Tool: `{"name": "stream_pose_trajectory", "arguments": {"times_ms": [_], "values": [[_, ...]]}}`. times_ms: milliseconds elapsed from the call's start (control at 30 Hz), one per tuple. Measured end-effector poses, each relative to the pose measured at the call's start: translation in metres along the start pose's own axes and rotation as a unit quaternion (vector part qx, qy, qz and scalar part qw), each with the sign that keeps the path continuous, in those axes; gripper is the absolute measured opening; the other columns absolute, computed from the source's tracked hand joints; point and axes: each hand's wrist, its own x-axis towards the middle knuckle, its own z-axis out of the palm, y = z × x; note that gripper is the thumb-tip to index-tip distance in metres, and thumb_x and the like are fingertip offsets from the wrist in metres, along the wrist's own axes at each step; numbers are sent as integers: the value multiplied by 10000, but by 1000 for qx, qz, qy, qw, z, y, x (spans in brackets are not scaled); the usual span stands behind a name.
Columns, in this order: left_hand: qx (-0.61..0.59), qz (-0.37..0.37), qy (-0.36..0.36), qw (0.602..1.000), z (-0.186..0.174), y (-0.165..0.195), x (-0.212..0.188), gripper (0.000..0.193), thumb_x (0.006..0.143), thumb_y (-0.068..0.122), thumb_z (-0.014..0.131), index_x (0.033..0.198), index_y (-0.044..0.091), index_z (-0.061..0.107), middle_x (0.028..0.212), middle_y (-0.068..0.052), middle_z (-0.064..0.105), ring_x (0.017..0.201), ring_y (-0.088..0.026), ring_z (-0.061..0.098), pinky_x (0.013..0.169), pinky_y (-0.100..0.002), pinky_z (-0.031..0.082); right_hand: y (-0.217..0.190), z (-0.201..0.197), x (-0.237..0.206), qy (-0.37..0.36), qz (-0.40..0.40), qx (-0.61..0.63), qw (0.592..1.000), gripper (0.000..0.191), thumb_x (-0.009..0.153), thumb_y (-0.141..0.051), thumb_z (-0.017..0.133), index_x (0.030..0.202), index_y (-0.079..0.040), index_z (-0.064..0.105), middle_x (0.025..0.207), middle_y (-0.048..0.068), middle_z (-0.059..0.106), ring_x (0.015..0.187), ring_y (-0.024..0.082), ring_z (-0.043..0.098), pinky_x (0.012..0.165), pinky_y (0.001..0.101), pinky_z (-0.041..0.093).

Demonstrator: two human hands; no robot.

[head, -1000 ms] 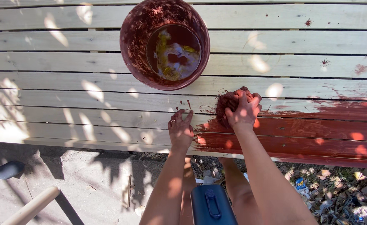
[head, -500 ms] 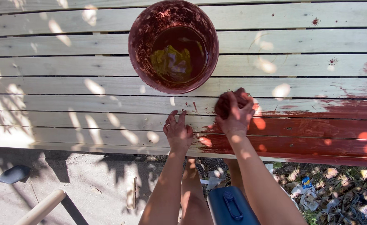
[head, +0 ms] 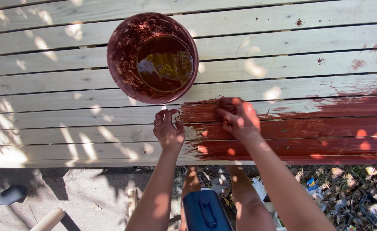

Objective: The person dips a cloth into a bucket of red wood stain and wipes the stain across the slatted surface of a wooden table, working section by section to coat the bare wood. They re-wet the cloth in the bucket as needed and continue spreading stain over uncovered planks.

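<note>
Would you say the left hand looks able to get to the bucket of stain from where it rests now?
Probably yes. The left hand rests on the bare planks just below the bucket, with nothing lying between them, and the bucket's top is open.

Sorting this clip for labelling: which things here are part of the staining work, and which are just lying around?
In use:
- right hand, rubbing stain on
- left hand, resting on the boards
- round stain-smeared bucket of dark liquid
- pale wooden slatted boards, partly stained red-brown

Lying about:
- blue plastic container
- wooden handle
- dark blade on the ground
- leaf litter
</note>
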Motion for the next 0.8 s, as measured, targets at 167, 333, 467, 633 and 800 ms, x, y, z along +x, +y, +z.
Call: {"name": "stream_pose_trajectory", "arguments": {"times_ms": [167,333,467,633,800], "values": [[8,-38,-39,998,12,-6,-4,449,784,147,675,1218,264,655,1328,-45,494,1281,-287,484,1114,-502,332,126,-40,-72,98,187,-193,958,840,676,-574,841,1456,-590,528,1681,121,315,1546,381,278,1257,551,329],[-22,-24,-7,999,7,-23,-14,431,771,135,676,1182,264,674,1311,-28,510,1284,-293,471,1100,-494,348,168,-57,-79,173,481,-24,859,920,754,-479,861,1559,-542,417,1614,281,126,1382,677,137,1082,685,331],[-56,2,9,998,0,-14,-16,395,772,127,678,1143,258,699,1299,-30,524,1281,-305,463,1098,-506,337,130,-42,-54,141,551,-4,823,799,772,-466,873,1457,-474,463,1618,241,184,1372,706,178,1109,699,329],[-61,-8,-25,998,-3,12,-3,338,790,119,662,1092,261,713,1265,-8,548,1230,-274,501,1087,-476,363,3,0,-23,123,368,-32,921,916,674,-328,833,1501,-237,451,1551,172,370,1319,450,428,1140,510,419],[-93,66,31,993,-8,24,2,295,793,112,669,1059,232,712,1199,7,628,1201,-258,560,1097,-453,393,-102,28,21,-33,107,-95,989,680,761,-466,787,1396,-501,548,1673,138,223,1446,581,263,1026,679,369]]}}
